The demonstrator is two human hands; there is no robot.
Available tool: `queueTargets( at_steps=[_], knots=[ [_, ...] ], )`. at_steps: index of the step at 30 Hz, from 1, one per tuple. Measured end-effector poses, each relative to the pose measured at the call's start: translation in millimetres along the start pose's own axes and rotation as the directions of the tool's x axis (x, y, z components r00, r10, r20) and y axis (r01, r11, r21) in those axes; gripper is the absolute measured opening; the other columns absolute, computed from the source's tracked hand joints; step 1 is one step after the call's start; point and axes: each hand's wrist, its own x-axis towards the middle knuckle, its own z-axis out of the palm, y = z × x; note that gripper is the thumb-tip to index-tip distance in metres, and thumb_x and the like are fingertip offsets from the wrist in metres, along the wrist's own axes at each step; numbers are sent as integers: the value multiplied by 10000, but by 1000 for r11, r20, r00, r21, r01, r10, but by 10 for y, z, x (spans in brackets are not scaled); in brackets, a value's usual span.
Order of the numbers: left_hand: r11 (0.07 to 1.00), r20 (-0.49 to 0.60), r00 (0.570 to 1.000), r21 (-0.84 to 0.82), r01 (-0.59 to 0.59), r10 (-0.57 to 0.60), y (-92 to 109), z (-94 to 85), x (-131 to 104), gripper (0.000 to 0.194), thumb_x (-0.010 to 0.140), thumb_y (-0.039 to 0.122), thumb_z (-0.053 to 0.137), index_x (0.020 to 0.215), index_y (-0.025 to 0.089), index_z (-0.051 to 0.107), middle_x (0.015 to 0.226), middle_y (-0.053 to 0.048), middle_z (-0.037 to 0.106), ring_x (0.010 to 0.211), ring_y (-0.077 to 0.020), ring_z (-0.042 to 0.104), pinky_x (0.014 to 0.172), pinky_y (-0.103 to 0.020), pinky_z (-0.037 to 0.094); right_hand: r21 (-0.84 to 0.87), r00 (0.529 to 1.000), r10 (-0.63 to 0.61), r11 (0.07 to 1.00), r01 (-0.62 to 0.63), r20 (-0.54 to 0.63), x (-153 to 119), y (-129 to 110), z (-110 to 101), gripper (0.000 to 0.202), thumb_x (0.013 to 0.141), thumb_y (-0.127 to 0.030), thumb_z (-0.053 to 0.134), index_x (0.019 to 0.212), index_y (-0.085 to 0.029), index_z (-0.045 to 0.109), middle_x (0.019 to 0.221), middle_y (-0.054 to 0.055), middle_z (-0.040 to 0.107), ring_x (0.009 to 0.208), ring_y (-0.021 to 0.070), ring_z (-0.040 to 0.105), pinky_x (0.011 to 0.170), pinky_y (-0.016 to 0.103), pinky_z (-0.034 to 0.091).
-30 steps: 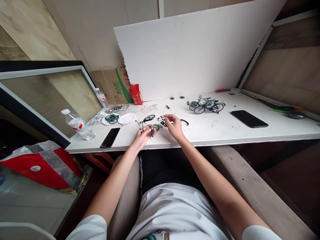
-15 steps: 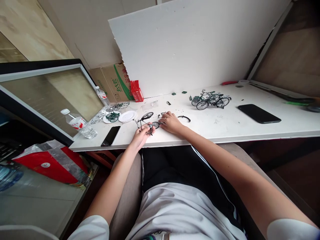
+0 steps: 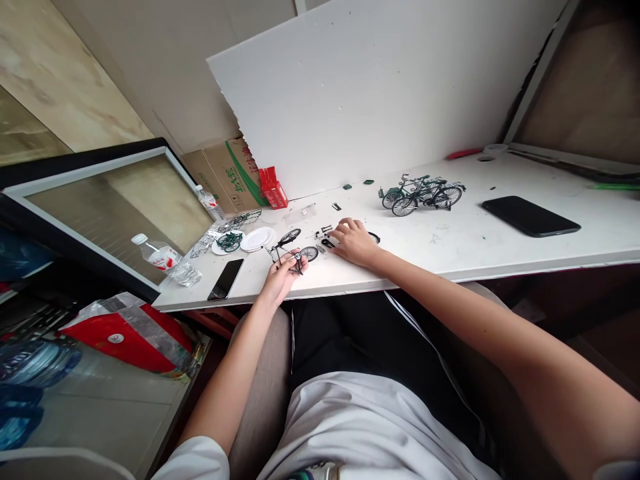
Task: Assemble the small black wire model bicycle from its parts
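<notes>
The white board point(image 3: 390, 93) leans behind our white desk point(image 3: 500, 255), with a framed panel point(image 3: 120, 207) to the left and a cardboard box point(image 3: 220, 172) at the back. Our right hand point(image 3: 356, 245) has just eased a little away from the model bicycle, so more of the loose parts show at its fingertips. Its fingers are bent and slightly parted over them; we cannot tell whether they pinch a piece. Our left hand point(image 3: 280, 280) holds the model bicycle point(image 3: 298, 256) near its crank, thumb and fingers closed on it, above the desk's front edge, its two wheels clear of our grip. One black phone point(image 3: 531, 215) lies at the right, another phone point(image 3: 226, 279) at the left, near a water bottle point(image 3: 167, 259). More assembled bicycles point(image 3: 434, 195) stand right of our hands. White plates point(image 3: 259, 238) sit to the left; smallest are the black loose parts point(image 3: 327, 243) between our hands.
</notes>
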Motion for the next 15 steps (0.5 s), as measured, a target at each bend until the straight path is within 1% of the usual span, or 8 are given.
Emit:
queueTargets(
  at_steps=[2,4,6,8,9,11,14,15],
  knots=[
    [1000,-1,1000,1,-3,3,2,2,-3,267,852,155,825,1108,120,754,976,-101,758,1030,-222,732,1064,-437,539,13,998,-40,999,40,43,-12,-14,-13,378,1052,-406,645,1284,-134,769,1298,203,730,1339,412,480,1066,516,383],
    [1000,5,1000,-1,-5,5,2,-1,-5,280,847,158,834,1112,120,751,991,-102,761,1027,-221,734,1056,-435,544,27,997,-51,998,49,63,-15,-32,-25,345,1071,-398,615,1163,-132,814,1238,195,753,1324,390,487,1054,486,381],
    [1000,14,1000,-3,-6,6,-1,-4,-6,291,843,158,839,1118,119,750,997,-102,762,1027,-220,735,1051,-432,547,39,997,-42,998,40,64,-17,-43,-40,334,1069,-388,623,1071,-127,831,1192,195,767,1306,373,493,1028,456,382],
    [1000,19,1000,3,-7,7,-5,-7,-7,300,844,160,840,1127,120,749,1001,-103,764,1030,-219,736,1045,-429,550,52,997,-38,998,35,62,-23,-50,-59,304,1060,-362,638,1019,-129,830,1162,191,776,1285,357,505,999,432,381],
    [1000,20,1000,6,-8,8,-8,-7,-6,303,843,161,841,1130,121,750,999,-103,765,1029,-218,736,1043,-427,551,54,997,-43,998,39,61,-27,-55,-69,283,1060,-336,635,1015,-132,826,1147,187,781,1274,350,515,988,425,379],
    [1000,18,1000,12,-11,11,-12,-3,-5,310,835,162,849,1127,125,751,990,-100,765,1023,-219,739,1044,-429,552,34,996,-63,998,60,65,-34,-71,-86,251,1066,-272,605,1063,-128,810,1114,187,784,1252,341,538,973,419,373],
    [1000,14,1000,19,-14,14,-16,7,-2,308,821,172,865,1104,125,754,963,-86,756,1016,-219,741,1060,-439,546,-66,994,-87,994,92,68,-36,-98,-95,274,1061,-143,532,1197,-85,762,1100,220,773,1220,338,572,955,416,368],
    [1000,11,1000,21,-15,15,-17,11,-2,305,817,176,870,1096,124,756,956,-80,752,1015,-218,742,1066,-442,544,-96,994,-86,991,93,69,-36,-104,-93,289,1054,-110,512,1211,-71,752,1094,231,769,1208,339,580,950,417,369]
  ],
)
